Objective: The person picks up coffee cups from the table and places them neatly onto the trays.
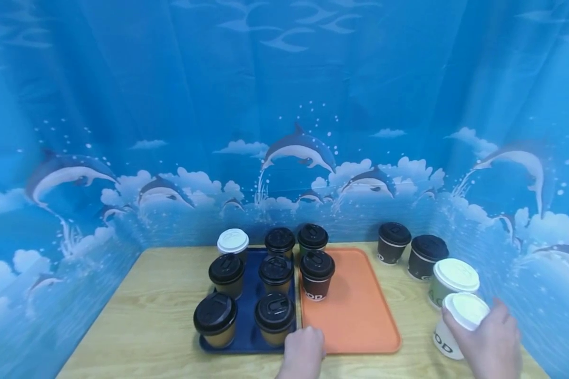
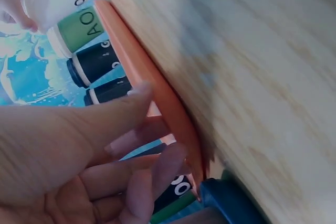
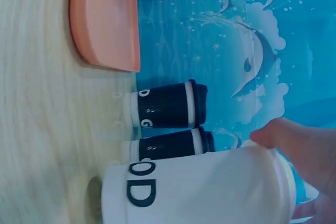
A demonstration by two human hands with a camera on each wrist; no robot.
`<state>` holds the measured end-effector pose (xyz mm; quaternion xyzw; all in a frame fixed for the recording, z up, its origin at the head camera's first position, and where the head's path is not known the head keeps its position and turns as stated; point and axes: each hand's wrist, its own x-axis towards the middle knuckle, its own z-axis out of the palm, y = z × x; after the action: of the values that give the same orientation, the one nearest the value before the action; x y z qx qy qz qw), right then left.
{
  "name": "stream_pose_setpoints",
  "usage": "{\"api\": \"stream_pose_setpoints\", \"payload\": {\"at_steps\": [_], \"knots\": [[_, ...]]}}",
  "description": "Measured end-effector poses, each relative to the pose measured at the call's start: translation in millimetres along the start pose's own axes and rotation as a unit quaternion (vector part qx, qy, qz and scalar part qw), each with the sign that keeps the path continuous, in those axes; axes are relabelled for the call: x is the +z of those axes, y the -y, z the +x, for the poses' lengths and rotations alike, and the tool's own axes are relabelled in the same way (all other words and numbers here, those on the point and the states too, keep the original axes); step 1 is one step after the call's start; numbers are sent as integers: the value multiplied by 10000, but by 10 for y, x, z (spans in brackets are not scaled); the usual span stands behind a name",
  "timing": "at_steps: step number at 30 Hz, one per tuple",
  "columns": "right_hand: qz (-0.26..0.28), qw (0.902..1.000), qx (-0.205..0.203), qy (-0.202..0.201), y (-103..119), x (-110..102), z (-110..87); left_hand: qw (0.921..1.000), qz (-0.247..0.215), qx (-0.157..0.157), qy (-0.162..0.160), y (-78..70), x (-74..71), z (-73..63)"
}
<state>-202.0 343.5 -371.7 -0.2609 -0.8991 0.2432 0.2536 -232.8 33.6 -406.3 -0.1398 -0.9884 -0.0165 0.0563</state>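
Note:
My right hand (image 1: 493, 337) grips a white paper cup (image 1: 448, 337) by its white lid, thumb and fingers at either side. The right wrist view shows this cup (image 3: 199, 190) large and upright beside two dark cups; whether its base touches the table I cannot tell. My left hand (image 1: 303, 350) is at the near left corner of the orange tray (image 1: 355, 316). In the left wrist view its fingers are loosely curled, and the thumb tip (image 2: 140, 93) lies against the tray's rim. A black cup (image 1: 316, 279) and a green cup (image 1: 313, 237) with black lids stand on that tray's left side.
A navy tray (image 1: 253, 310) beside the orange one carries several black-lidded brown cups and a white-lidded cup (image 1: 233, 242). Along the table's right side stand two black cups (image 1: 392, 245) and a green cup (image 1: 438, 289) with a white lid. A dolphin-print curtain (image 1: 284, 105) encloses the table.

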Motion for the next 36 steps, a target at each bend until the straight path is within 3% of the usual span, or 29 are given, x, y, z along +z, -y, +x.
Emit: {"api": "stream_pose_setpoints", "payload": {"at_steps": [3,6,10,13,18,20,23,29,36], "knots": [[308,9986,-386,-169,100,-38,-25,9998,10,89,-167,-2,-9,-40],[807,9894,-1175,-261,271,-30,-92,9997,-22,171,-164,0,-20,-86],[1378,9694,-2025,162,569,56,-224,9997,-148,156,121,9,-32,-141],[1612,9566,-2369,528,779,144,-309,9995,51,262,168,23,-21,-177],[1733,9403,-2745,1027,1074,345,-425,9963,433,641,371,60,-36,-196],[1668,9353,-2865,1232,1174,439,-466,9947,365,719,636,79,-57,-183],[1604,9264,-3078,1464,1292,572,-514,9934,187,825,779,105,-70,-178],[1521,9097,-3543,1542,1425,780,-591,9953,156,915,283,117,-12,-210],[1381,9080,-3576,1691,1452,877,-628,9959,140,877,160,126,14,-203]]}}
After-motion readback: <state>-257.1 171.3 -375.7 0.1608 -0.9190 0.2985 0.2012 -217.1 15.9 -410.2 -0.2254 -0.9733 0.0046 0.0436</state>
